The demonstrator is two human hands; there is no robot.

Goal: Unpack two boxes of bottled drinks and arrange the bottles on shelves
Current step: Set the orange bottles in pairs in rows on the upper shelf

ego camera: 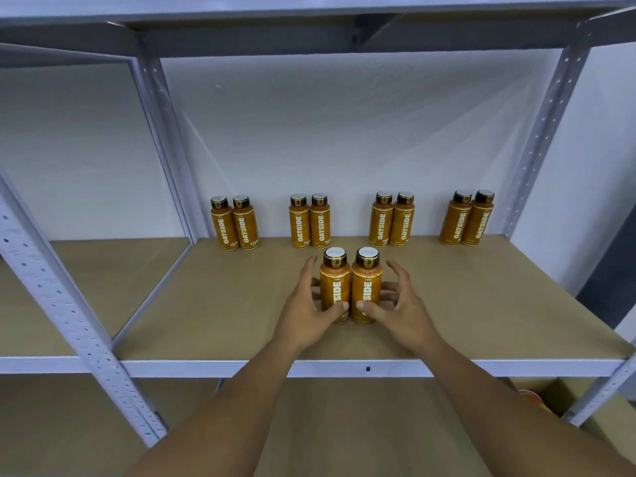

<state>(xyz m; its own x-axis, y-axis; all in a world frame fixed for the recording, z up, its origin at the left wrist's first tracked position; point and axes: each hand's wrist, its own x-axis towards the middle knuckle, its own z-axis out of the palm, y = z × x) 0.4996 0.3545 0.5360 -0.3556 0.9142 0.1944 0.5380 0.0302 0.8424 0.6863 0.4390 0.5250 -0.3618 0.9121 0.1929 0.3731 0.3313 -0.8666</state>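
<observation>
In the head view, two amber "OATSIDE" bottles [351,287] with dark caps are seen upright, touching, mid-shelf [481,304]. They are flanked by the left hand [306,304] and right hand [395,304], fingers spread, thumbs touching the labels, not clamped. Four bottle pairs [351,220] are lined along the back.

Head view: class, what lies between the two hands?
Two upright bottles side by side, between the left hand and right hand; seen in the head view.
</observation>
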